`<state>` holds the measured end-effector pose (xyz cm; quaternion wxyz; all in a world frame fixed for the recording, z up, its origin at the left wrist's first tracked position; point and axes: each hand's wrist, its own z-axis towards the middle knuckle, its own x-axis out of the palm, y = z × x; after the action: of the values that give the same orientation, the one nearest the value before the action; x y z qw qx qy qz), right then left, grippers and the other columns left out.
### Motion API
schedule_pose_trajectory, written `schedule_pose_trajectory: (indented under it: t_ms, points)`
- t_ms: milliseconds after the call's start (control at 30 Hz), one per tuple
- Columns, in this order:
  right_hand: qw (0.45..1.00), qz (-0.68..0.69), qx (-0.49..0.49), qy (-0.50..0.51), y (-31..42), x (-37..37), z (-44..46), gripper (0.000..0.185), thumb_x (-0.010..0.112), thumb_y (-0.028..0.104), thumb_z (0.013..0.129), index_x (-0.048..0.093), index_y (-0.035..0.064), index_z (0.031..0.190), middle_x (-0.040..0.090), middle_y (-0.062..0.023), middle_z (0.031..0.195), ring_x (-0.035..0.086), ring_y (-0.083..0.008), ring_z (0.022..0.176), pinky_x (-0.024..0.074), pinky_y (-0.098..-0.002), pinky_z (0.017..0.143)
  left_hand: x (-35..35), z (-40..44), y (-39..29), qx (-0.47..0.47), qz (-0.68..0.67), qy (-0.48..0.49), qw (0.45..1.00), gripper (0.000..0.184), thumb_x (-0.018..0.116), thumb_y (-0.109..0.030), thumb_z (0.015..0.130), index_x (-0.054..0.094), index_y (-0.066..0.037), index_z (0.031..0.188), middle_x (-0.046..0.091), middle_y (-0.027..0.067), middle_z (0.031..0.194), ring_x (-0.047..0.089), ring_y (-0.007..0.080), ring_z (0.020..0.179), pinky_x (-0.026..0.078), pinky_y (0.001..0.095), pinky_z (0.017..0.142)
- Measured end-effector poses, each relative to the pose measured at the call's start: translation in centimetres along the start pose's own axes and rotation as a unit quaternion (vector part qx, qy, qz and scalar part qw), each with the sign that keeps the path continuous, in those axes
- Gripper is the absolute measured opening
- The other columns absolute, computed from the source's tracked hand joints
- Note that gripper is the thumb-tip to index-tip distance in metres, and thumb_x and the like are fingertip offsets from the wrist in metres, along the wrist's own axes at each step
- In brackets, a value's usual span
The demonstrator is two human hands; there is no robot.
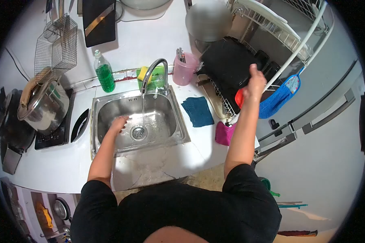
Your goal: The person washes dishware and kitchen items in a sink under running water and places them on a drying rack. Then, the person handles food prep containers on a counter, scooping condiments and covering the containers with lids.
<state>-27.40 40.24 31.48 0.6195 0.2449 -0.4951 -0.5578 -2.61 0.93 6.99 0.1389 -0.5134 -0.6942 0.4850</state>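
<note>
**Right Hand Met by Dark Flat Piece at the Rack**

At the upper right of the frame, one finger of the right hand [254, 86] is pointed upward; the others are largely hidden, and whether anything is gripped cannot be told. Just to the left of those fingers, a black flat piece [229, 62] is seen leaning over the wire dish rack [224, 101], its long axis seemingly slanted from upper left to lower right. Contact with the hand cannot be confirmed. A red object [239, 98] is glimpsed beside the wrist.

The left hand [119, 123] is held well apart, left of centre, over the basin of the sink [171, 117]; its fingers are loosely bent, with nothing seen between them. The running water [143, 111], let down from the faucet [162, 61], is passed just to their right. Between the hands, nearer the centre, a dark blue cloth [198, 111] is spread on the counter [209, 152]. By position, the black piece is judged best reached by the right hand.
</note>
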Motion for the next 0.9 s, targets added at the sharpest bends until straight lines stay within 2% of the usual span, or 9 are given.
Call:
schedule_pose_trajectory:
  t_ms: [100, 267, 367, 600, 667, 733, 767, 833, 900]
  points:
    - [0.985, 0.12, -0.106, -0.064, 2.3, 1.8, 2.4, 0.028, 0.061, 0.016, 0.079, 0.049, -0.0086, 0.084, 0.058, -0.0135, 0.077, 0.055, -0.0187, 0.066, 0.0466, -0.032, 0.064, -3.5, -1.3, 1.2, 0.147, 0.153, -0.094, 0.973, 0.038, 0.053, -0.039, 0.078, 0.059, -0.004, 0.09, 0.06, 0.0071, 0.08, 0.056, 0.0187, 0.072, 0.043, 0.0324, 0.066]
    - [0.921, -0.153, -0.083, -0.349, 0.5, 6.2, 9.8, 0.035, 0.058, 0.022, 0.081, 0.055, -0.0125, 0.084, 0.06, -0.0228, 0.082, 0.06, -0.0294, 0.071, 0.0479, -0.0342, 0.056, -8.2, -6.0, 3.1, 0.26, 0.17, -0.183, 0.933, 0.031, 0.057, -0.028, 0.078, 0.06, -0.001, 0.09, 0.062, 0.0098, 0.078, 0.059, 0.0178, 0.072, 0.045, 0.0299, 0.065]
    - [0.944, -0.009, 0.14, -0.299, 3.5, 9.4, 9.9, 0.038, 0.057, 0.026, 0.081, 0.053, -0.0096, 0.092, 0.057, -0.0202, 0.098, 0.059, -0.0308, 0.08, 0.0469, -0.0344, 0.069, -9.9, -9.6, 3.4, 0.262, 0.144, -0.249, 0.921, 0.021, 0.058, -0.017, 0.077, 0.06, 0.0, 0.089, 0.061, 0.0109, 0.07, 0.058, 0.0142, 0.063, 0.045, 0.0264, 0.06]
    - [0.984, -0.017, 0.165, -0.059, -9.0, 4.1, 27.7, 0.036, 0.06, 0.02, 0.075, 0.055, -0.0038, 0.101, 0.056, -0.0181, 0.104, 0.054, -0.0319, 0.094, 0.0435, -0.0407, 0.079, -14.2, -11.3, 6.6, 0.334, 0.241, -0.418, 0.81, 0.018, 0.059, -0.009, 0.069, 0.059, -0.002, 0.085, 0.057, 0.0149, 0.075, 0.056, 0.0278, 0.068, 0.044, 0.0349, 0.064]
    - [0.983, -0.145, 0.111, -0.012, -9.3, 3.9, 27.8, 0.042, 0.058, 0.024, 0.075, 0.054, -0.0035, 0.107, 0.052, -0.0191, 0.112, 0.052, -0.0323, 0.1, 0.0417, -0.0411, 0.083, -14.8, -12.1, 6.4, 0.285, 0.343, -0.421, 0.79, 0.043, 0.067, -0.025, 0.062, 0.056, -0.005, 0.099, 0.054, 0.0151, 0.099, 0.05, 0.0314, 0.093, 0.039, 0.0382, 0.083]
    - [0.8, -0.599, 0.007, -0.043, -4.2, 6.1, 20.7, 0.04, 0.059, 0.027, 0.073, 0.059, -0.0058, 0.096, 0.058, -0.0196, 0.103, 0.059, -0.0315, 0.087, 0.0462, -0.0397, 0.075, -14.7, -12.0, 6.4, 0.165, 0.402, -0.371, 0.821, 0.079, 0.071, -0.046, 0.055, 0.043, -0.012, 0.121, 0.038, 0.0151, 0.125, 0.035, 0.031, 0.116, 0.033, 0.0456, 0.092]
    - [0.802, -0.596, 0.008, -0.041, -4.6, 6.6, 18.0, 0.04, 0.059, 0.027, 0.073, 0.059, -0.0058, 0.096, 0.058, -0.0196, 0.103, 0.059, -0.0315, 0.087, 0.0462, -0.0397, 0.075, -14.4, -11.9, 5.8, 0.147, 0.409, -0.366, 0.823, 0.088, 0.072, -0.05, 0.054, 0.036, -0.015, 0.127, 0.034, 0.0151, 0.129, 0.032, 0.0306, 0.12, 0.03, 0.0485, 0.093]
    - [0.791, -0.506, -0.345, 0.001, -5.2, 6.7, 13.2, 0.03, 0.056, 0.024, 0.073, 0.063, 0.0008, 0.091, 0.062, -0.0183, 0.091, 0.06, -0.0282, 0.082, 0.0462, -0.0366, 0.074, -14.4, -10.9, 4.8, 0.12, 0.427, -0.375, 0.814, 0.094, 0.072, -0.052, 0.053, 0.031, -0.015, 0.13, 0.033, 0.0157, 0.13, 0.03, 0.0305, 0.122, 0.029, 0.0507, 0.094]
    - [0.825, -0.468, -0.297, 0.108, -4.7, 8.9, 3.0, 0.021, 0.054, 0.022, 0.072, 0.065, 0.006, 0.08, 0.064, -0.0116, 0.081, 0.061, -0.0263, 0.072, 0.0473, -0.0371, 0.068, -15.0, -8.5, 4.6, 0.086, 0.423, -0.348, 0.832, 0.091, 0.072, -0.047, 0.056, 0.03, -0.014, 0.129, 0.034, 0.017, 0.128, 0.032, 0.0314, 0.119, 0.03, 0.0499, 0.094]
